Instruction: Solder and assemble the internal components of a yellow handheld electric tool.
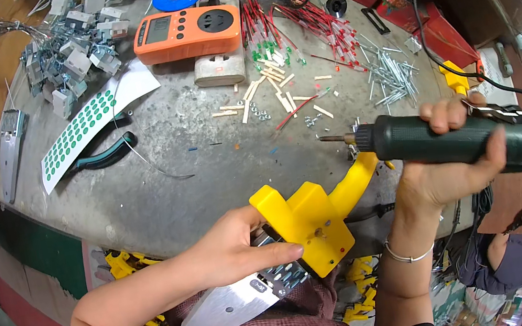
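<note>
My left hand [240, 243] grips a yellow plastic housing with a handle [315, 230], its thumb lying along the lower edge. A tapered silver metal body [231, 311] with holes extends from that housing toward my lap. My right hand [441, 176] is wrapped round a dark green electric screwdriver [403, 138], held roughly level. Its bit [333, 139] points left, above and apart from the yellow housing. Part of the yellow handle is behind the screwdriver. Loose screws [392, 77] and small nuts [259, 111] lie on the grey worktable [165, 211] beyond my hands.
An orange meter [189, 32] stands at the back. Red-wired indicator lights [329, 32] and a heap of grey-white switches [70, 53] flank it. Left lie a green-dotted sticker sheet [81, 135] and pliers [107, 155]. A black cord [418, 16] hangs at right; another person [508, 259] sits there.
</note>
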`<action>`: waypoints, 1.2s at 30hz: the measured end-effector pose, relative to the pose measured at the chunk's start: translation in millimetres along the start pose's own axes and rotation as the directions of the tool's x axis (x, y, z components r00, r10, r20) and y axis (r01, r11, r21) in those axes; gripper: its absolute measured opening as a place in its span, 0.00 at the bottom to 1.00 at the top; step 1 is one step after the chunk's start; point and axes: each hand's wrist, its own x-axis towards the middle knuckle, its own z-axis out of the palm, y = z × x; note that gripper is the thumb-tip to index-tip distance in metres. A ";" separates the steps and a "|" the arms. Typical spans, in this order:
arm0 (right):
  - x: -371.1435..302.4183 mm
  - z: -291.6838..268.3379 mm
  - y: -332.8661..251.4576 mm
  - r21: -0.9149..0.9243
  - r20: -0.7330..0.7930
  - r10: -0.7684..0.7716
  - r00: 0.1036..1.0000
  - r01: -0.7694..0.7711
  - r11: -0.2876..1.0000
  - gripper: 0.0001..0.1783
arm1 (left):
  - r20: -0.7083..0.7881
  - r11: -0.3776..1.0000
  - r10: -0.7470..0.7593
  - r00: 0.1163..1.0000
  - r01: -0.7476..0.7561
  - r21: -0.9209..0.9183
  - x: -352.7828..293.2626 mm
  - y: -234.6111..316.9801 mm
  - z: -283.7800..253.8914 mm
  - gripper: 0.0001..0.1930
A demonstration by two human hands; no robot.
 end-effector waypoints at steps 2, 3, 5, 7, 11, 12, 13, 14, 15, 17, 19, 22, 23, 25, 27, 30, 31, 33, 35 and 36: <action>-3.4 0.2 -15.6 0.045 0.036 -0.014 0.999 0.012 0.999 0.28 | -0.003 1.000 0.000 1.000 0.000 -0.005 1.4 -0.2 -0.3 0.23; -4.4 1.9 -26.3 0.072 0.084 -0.013 0.996 0.007 0.997 0.26 | -0.001 1.000 0.001 1.000 -0.001 -0.006 1.4 -0.3 -0.5 0.22; -9.9 9.1 -54.2 0.145 0.132 0.002 0.991 -0.022 0.989 0.24 | 0.003 1.000 -0.016 1.000 0.016 0.008 3.1 5.0 2.3 0.22; -19.3 19.7 -67.9 0.223 0.131 0.056 0.990 -0.084 0.971 0.22 | -0.018 1.000 -0.019 1.000 0.019 0.004 2.0 4.9 2.9 0.20; -43.4 26.1 -74.8 0.160 0.137 0.108 0.985 -0.130 0.979 0.22 | -0.028 0.999 -0.033 0.999 0.034 0.018 1.7 6.7 3.4 0.19; -46.1 25.5 -73.6 0.158 0.134 0.107 0.985 -0.128 0.979 0.22 | -0.027 1.000 -0.025 0.999 0.025 0.006 1.6 6.9 4.3 0.19; -48.1 25.2 -71.9 0.156 0.170 0.135 0.976 -0.162 0.974 0.21 | -0.026 1.000 -0.017 1.000 0.017 -0.006 1.4 7.2 4.8 0.19; -50.1 25.0 -70.2 0.152 0.205 0.161 0.965 -0.194 0.969 0.21 | -0.021 1.000 -0.017 1.000 0.017 -0.004 1.4 7.9 5.2 0.19; -52.7 25.0 -67.8 0.139 0.192 0.155 0.969 -0.184 0.973 0.23 | -0.020 1.000 -0.020 1.000 0.020 0.012 1.3 8.6 5.4 0.19; -55.0 23.9 -62.1 0.125 0.190 0.152 0.970 -0.178 0.976 0.23 | -0.027 0.999 -0.021 0.999 0.022 0.027 0.2 8.6 5.3 0.18; -56.0 22.9 -56.3 0.132 0.197 0.155 0.968 -0.183 0.974 0.23 | -0.050 1.000 -0.014 0.999 0.014 -0.004 -1.0 7.1 5.2 0.18; -56.2 24.1 -61.5 0.135 0.194 0.142 0.971 -0.170 0.976 0.23 | -0.034 1.000 -0.026 0.999 0.027 0.014 1.8 11.6 7.2 0.18; -56.3 25.1 -62.0 0.137 0.195 0.143 0.970 -0.172 0.976 0.23 | -0.037 1.000 -0.026 0.999 0.027 0.014 1.7 11.7 7.3 0.18; -56.7 26.5 -63.0 0.127 0.187 0.110 0.976 -0.136 0.983 0.22 | -0.042 0.997 -0.049 0.998 0.051 0.063 1.7 11.8 8.3 0.19; -59.9 28.5 -61.7 0.098 0.169 0.087 0.982 -0.105 0.990 0.24 | -0.046 0.998 -0.036 0.998 0.038 0.051 -0.6 10.8 6.9 0.19; -63.6 36.1 -62.6 0.051 0.176 0.054 0.983 -0.064 0.997 0.23 | -0.051 0.999 -0.025 0.998 0.028 0.041 -1.1 9.4 7.9 0.19; -65.5 39.6 -62.5 0.032 0.203 0.049 0.978 -0.057 0.998 0.21 | -0.054 0.999 -0.026 0.998 0.028 0.041 -0.9 8.9 8.6 0.19; -71.0 42.9 -60.5 0.029 0.215 0.022 0.976 -0.029 0.999 0.20 | -0.067 0.998 -0.039 0.997 0.042 0.045 -0.9 9.5 10.0 0.19; -78.9 50.6 -62.2 -0.064 0.179 -0.005 0.984 0.017 0.998 0.22 | -0.078 0.997 -0.055 0.995 0.058 0.046 -1.3 10.0 12.1 0.19; -79.6 49.7 -61.1 -0.068 0.178 -0.002 0.984 0.014 0.998 0.22 | -0.103 0.995 -0.055 0.993 0.063 0.078 -1.8 9.8 13.7 0.18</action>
